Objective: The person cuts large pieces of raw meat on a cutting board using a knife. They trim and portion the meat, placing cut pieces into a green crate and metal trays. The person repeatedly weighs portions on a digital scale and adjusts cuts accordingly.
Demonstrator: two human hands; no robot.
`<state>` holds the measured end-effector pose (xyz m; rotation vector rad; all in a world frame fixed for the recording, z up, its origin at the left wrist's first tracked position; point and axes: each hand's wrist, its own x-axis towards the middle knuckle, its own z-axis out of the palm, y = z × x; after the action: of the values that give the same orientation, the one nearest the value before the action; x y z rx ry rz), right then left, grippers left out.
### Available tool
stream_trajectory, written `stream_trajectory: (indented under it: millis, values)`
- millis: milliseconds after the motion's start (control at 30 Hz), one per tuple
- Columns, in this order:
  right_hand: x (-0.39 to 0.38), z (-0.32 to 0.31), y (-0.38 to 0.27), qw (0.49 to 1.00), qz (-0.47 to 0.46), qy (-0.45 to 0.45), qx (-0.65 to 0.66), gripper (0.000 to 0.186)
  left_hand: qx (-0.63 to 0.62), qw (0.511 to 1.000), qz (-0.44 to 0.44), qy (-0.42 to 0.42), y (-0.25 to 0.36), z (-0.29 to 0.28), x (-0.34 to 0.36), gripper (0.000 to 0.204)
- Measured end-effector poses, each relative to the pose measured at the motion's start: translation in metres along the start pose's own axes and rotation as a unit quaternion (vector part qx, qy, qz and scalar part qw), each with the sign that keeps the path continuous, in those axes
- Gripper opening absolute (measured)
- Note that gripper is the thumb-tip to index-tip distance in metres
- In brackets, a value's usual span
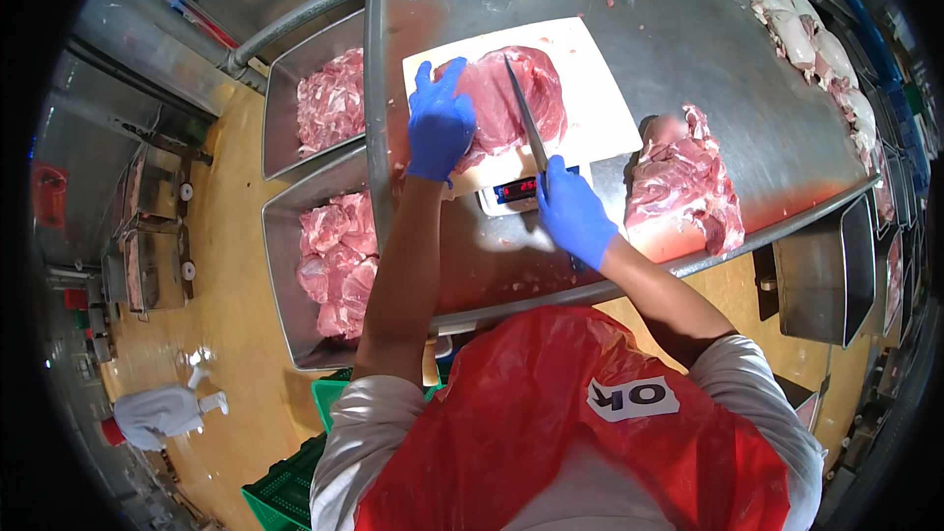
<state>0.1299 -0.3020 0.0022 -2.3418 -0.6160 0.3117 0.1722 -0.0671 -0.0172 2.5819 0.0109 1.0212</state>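
Observation:
A large piece of raw meat (pixel 501 103) lies on a white cutting board (pixel 598 123). My left hand (pixel 440 128), in a blue glove, rests against the meat's left side with its fingers spread. In my right hand (pixel 573 214), also blue-gloved, is the handle of a long knife (pixel 528 114). The blade reaches away from me across the top of the meat, its tip near the far edge; whether it cuts in, I cannot tell. Between my hands, at the board's near edge, sits a white digital scale (pixel 503 193) with a lit red display.
Another meat piece (pixel 683 187) lies right on the metal table (pixel 678 49). Pale cuts (pixel 801 34) line the far right edge. Two metal bins of meat (pixel 330 103) (pixel 337 265) stand at the left. Green crates (pixel 290 487) are lower left, and a person in white (pixel 157 411) is beyond.

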Motion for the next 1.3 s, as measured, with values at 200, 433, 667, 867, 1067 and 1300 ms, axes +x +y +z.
stream_trajectory:
  millis: [200, 433, 667, 867, 1067, 1300]
  values:
    - [0.075, -0.015, -0.023, 0.997, -0.046, 0.045, 0.030, 0.026, -0.008, 0.998, -0.054, 0.040, -0.002, 0.012, -0.006, 0.036]
    - [0.114, -0.031, -0.010, 0.996, 0.074, -0.037, 0.039, 0.028, 0.172, 0.981, 0.077, -0.042, -0.033, 0.000, -0.014, 0.044]
    - [0.137, -0.024, -0.050, 0.978, 0.046, -0.201, -0.031, 0.026, 0.040, 0.998, -0.022, 0.039, -0.017, 0.019, -0.021, 0.053]
    - [0.078, -0.050, -0.038, 0.971, -0.007, -0.231, -0.060, 0.028, 0.068, 0.992, -0.104, -0.021, -0.017, 0.002, -0.017, 0.054]
    - [0.111, -0.039, -0.021, 0.998, -0.024, 0.008, 0.057, 0.032, 0.177, 0.974, -0.070, -0.121, 0.049, -0.006, -0.010, 0.060]
    - [0.139, -0.030, -0.017, 0.997, 0.035, -0.057, 0.040, 0.031, 0.188, 0.975, 0.036, -0.110, 0.030, -0.011, -0.054, 0.062]
